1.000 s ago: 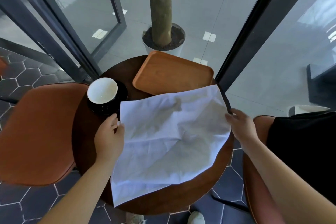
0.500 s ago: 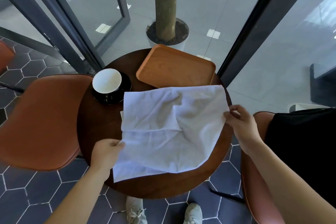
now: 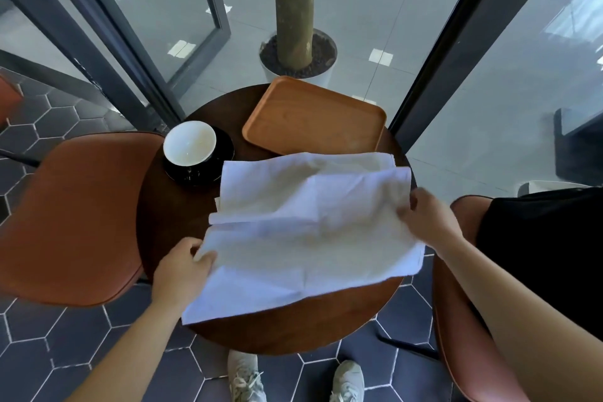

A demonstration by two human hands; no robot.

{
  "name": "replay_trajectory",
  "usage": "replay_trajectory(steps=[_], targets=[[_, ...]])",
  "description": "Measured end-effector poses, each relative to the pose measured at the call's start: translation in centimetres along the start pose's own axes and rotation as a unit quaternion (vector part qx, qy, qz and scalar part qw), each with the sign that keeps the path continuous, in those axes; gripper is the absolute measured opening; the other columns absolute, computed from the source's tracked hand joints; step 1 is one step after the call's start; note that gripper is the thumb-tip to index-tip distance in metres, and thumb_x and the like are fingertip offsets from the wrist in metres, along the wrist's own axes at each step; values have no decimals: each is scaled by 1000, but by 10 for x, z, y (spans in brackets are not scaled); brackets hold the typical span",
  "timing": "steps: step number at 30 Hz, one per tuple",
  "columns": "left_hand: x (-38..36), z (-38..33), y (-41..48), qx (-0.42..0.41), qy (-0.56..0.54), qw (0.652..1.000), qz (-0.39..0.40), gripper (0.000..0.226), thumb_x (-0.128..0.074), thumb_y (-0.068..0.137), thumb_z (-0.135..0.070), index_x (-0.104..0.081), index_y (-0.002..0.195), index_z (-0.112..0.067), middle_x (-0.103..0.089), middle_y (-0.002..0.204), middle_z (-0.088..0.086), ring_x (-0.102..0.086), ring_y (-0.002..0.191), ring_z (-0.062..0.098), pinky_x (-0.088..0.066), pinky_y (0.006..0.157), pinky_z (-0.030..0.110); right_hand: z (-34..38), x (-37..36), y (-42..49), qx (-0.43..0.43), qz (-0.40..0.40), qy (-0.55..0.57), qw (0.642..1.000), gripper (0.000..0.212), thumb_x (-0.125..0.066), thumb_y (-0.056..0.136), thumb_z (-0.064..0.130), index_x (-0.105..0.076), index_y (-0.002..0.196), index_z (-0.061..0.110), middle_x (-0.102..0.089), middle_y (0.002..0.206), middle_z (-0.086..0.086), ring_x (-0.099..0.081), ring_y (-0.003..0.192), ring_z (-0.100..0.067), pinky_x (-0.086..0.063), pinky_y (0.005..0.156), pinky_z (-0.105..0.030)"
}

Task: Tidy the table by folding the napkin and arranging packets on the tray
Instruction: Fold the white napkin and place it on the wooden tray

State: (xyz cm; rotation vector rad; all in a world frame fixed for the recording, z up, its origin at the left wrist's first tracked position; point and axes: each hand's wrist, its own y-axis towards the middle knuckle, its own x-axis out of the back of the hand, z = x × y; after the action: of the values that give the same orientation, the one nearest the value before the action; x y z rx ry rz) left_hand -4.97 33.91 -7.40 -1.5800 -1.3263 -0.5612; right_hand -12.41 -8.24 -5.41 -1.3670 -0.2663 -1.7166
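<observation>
A white cloth napkin [image 3: 303, 232] lies creased across the round dark wooden table [image 3: 176, 206], its far part doubled over toward me. My left hand [image 3: 182, 268] pinches the napkin's left edge near the table's front left. My right hand [image 3: 424, 222] grips the folded layer at its right side. An orange-brown wooden tray [image 3: 313, 121] sits bare at the far side of the table, just beyond the napkin. No packets show; a pale corner pokes out under the napkin's left edge.
A white cup on a black saucer [image 3: 192, 147] stands at the table's far left. Brown chairs flank the table, left [image 3: 71, 212] and right [image 3: 470, 320]. A potted tree trunk [image 3: 293, 26] and glass doors lie behind. My shoes are below the table's front edge.
The napkin, spread open a second ago, is now folded over toward me. My left hand slid down along its left edge; my right hand pulled the top layer down and right.
</observation>
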Motion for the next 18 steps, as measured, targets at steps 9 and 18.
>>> replay_trajectory(steps=[9,18], targets=[[3,-63,16,-213,112,961,-137,27,-67,89,-17,-63,114,-9,-58,103,17,-55,92,37,-52,65,48,12,-7,46,-54,-58,138,987,61,-51,88,66,-57,123,17,-66,107,-3,-62,99,-31,-42,75,-37],[1,-142,90,-240,406,879,-76,54,-54,90,-8,-40,141,-13,-58,112,9,-70,86,28,-37,49,33,38,-8,120,-43,-50,66,996,57,-71,83,35,-53,134,17,-68,114,-8,-64,104,-35,-52,82,-39]])
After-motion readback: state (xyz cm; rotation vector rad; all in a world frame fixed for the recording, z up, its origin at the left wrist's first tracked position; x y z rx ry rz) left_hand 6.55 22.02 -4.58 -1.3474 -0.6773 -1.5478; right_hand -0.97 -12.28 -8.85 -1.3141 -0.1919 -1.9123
